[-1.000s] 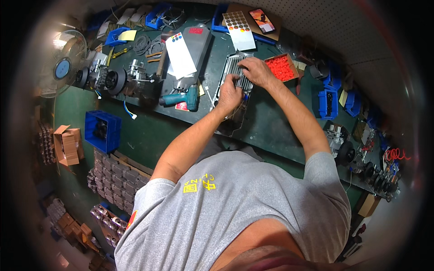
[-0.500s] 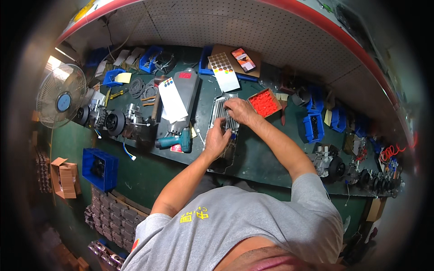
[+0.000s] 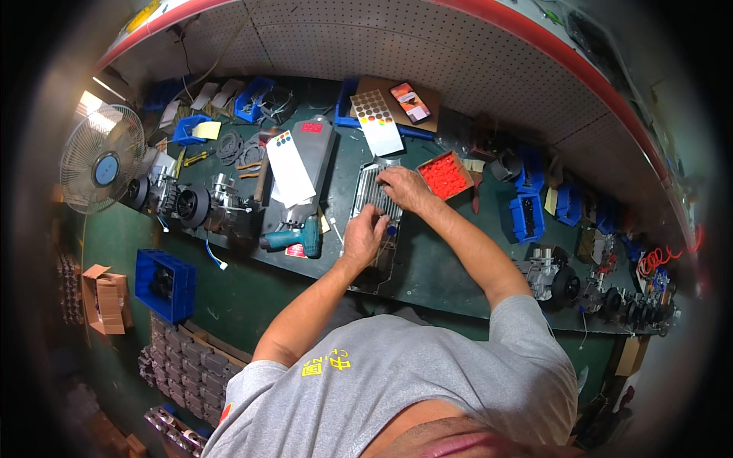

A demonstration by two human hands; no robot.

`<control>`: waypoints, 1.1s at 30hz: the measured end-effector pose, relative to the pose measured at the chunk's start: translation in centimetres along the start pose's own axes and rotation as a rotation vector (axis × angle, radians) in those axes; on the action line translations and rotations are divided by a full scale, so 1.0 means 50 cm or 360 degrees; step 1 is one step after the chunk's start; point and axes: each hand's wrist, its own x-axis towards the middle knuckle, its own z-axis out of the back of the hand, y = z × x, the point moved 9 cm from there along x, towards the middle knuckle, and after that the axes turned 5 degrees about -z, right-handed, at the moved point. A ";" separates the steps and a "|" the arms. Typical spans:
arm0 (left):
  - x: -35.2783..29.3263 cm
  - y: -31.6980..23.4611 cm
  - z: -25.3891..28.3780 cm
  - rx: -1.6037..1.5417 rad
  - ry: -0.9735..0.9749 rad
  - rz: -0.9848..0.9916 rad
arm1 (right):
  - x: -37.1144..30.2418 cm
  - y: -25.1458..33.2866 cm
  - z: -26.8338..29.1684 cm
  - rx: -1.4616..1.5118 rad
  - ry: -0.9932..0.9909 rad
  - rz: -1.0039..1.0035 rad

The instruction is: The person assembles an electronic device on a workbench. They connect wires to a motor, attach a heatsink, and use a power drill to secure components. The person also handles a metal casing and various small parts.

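A silver finned metal housing (image 3: pixel 369 188) lies lengthwise on the dark green workbench in front of me. My right hand (image 3: pixel 406 188) rests over its upper right side, fingers curled down onto the fins and edge. My left hand (image 3: pixel 363 237) is at its lower part, with thumb and index finger drawn near each other; anything small between them is hidden. A dark blue round part (image 3: pixel 392 230) shows at the housing's lower right. Close to my right hand sits an open cardboard box of red caps (image 3: pixel 445 175).
Left of the housing are a teal cordless drill (image 3: pixel 304 238), a grey case (image 3: pixel 314 153) and a white sticker sheet (image 3: pixel 291 169). Behind it lie another sticker sheet (image 3: pixel 378 126) and a phone (image 3: pixel 411 102). Motor assemblies (image 3: pixel 205 202), blue bins (image 3: pixel 527 217) and a fan (image 3: pixel 104 168) stand further out.
The left thumb and index finger have come closer together over the housing. The right hand stays nearly in place on it. The whole view has shifted slightly.
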 end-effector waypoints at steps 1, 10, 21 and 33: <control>0.000 0.001 0.000 -0.0016 0.0001 0.0007 | 0.000 0.001 0.001 0.0000 0.0002 0.0002; 0.008 -0.009 0.003 0.0015 0.0095 0.0116 | 0.001 -0.013 -0.010 -0.0024 -0.0008 -0.0009; 0.005 -0.005 0.003 0.0179 0.0097 -0.0002 | 0.001 -0.010 -0.009 -0.0014 0.0040 -0.0053; 0.000 0.008 -0.003 0.0099 0.0164 0.0145 | 0.001 -0.009 -0.009 -0.0031 -0.0021 -0.0053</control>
